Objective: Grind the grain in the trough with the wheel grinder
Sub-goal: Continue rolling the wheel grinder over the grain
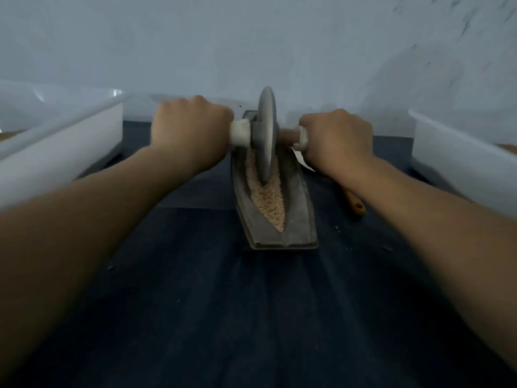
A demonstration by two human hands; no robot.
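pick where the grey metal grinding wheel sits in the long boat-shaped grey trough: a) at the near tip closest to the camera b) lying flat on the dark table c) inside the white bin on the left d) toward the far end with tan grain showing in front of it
d: the wheel stands upright in the far part of the trough, the left hand and right hand gripping its axle, with grain exposed nearer the camera.

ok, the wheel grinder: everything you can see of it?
The wheel grinder is a thin grey disc, metal by its look, standing upright on a crosswise axle with pale collars and a brown stretch on the right. Its lower rim sits in the grain inside the trough. The grip of the left hand and of the right hand wraps each axle end.
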